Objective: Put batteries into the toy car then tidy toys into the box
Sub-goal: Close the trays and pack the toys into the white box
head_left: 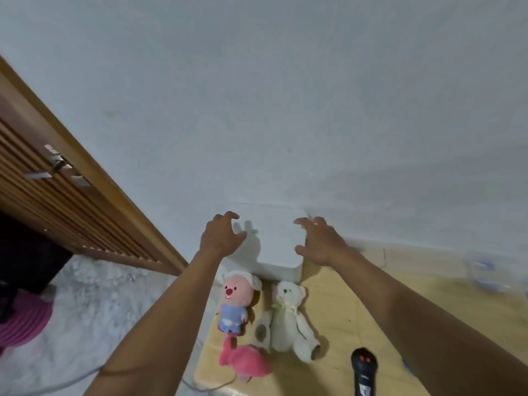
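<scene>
Loosely spread, the left hand and right hand flank the box, gripping nothing yet; dragging it forward could shove the teddy bear just in front.

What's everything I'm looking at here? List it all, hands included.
box: one, white, lid on, against the wall
doll: one, pink face and blue outfit, just in front of the box
teddy bear: one, white, on the mat right of the doll
pink plush: one, pink, nearer than the doll
controller: one, black with red buttons, on the near part of the mat
mat: one, yellow, on the floor
door: one, brown wood, left
rug: one, pink, far left
container: one, clear, blurred, right
left hand: one, fingers spread, at the box's left side
right hand: one, fingers spread, at the box's right side
</scene>
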Tool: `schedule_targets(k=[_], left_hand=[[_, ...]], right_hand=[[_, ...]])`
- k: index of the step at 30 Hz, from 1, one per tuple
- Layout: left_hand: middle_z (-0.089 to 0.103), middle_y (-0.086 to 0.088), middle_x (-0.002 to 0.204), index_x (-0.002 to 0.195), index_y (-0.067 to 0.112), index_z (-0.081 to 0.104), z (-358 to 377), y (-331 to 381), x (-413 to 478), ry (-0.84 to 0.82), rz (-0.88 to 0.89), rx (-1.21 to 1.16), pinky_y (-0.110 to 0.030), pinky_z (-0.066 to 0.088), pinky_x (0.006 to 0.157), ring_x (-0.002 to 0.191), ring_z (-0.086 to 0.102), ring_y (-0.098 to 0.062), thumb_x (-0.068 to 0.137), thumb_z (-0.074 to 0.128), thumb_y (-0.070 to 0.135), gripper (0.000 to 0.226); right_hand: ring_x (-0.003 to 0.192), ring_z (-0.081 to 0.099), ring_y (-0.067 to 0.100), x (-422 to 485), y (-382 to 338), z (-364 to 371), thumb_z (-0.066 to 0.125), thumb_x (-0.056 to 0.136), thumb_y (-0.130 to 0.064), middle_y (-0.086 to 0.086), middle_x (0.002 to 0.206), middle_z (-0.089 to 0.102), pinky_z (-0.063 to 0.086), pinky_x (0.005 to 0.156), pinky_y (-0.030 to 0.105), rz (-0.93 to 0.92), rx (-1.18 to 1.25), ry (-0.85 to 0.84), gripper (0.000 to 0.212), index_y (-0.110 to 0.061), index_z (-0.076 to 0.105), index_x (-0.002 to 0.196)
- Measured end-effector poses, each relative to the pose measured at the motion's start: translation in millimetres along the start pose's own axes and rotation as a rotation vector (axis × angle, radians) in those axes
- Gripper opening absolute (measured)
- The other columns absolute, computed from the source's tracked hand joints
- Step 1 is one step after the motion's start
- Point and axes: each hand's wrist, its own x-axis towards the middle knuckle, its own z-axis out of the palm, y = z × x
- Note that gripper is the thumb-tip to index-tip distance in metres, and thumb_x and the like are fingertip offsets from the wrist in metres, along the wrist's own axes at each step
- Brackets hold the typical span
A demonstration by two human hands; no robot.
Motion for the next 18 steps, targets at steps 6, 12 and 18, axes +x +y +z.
schedule_targets(k=[6, 12, 18], left_hand=[[0.035, -0.008, 0.154, 0.151, 0.031, 0.041, 12.6, -36.6, 19.9, -0.148, -0.015, 0.074, -0.049, 0.046, 0.108, 0.134, 0.045, -0.037, 0.089, 0.073, 0.05, 0.073], [0.022, -0.003, 0.161, 0.149, 0.033, 0.042, 19.5, -53.2, 32.2, -0.228, 0.058, 0.008, -0.048, 0.045, 0.109, 0.133, 0.049, -0.038, 0.082, 0.078, 0.053, 0.079], [0.022, -0.005, 0.165, 0.155, 0.033, 0.039, 20.4, -56.0, 38.6, -0.268, 0.14, 0.057, -0.044, 0.032, 0.118, 0.143, 0.04, -0.035, 0.079, 0.079, 0.058, 0.089]], right_hand=[[0.137, 0.042, 0.037, 6.1, -14.7, 36.7, 0.065, 0.092, -0.038, 0.008, 0.164, 0.011, 0.042, 0.11, 0.042, 0.136, 0.028, -0.061, 0.078, -0.035, 0.022, 0.158], [0.133, 0.049, 0.029, 9.0, -24.6, 46.9, 0.069, 0.09, -0.03, 0.007, 0.156, 0.027, 0.044, 0.106, 0.033, 0.196, 0.158, 0.039, 0.072, -0.026, 0.035, 0.153], [0.12, 0.055, 0.034, 18.4, -41.4, 57.0, 0.068, 0.088, -0.027, 0.014, 0.14, 0.041, 0.048, 0.097, 0.033, 0.329, 0.203, 0.081, 0.073, -0.027, 0.034, 0.153]])
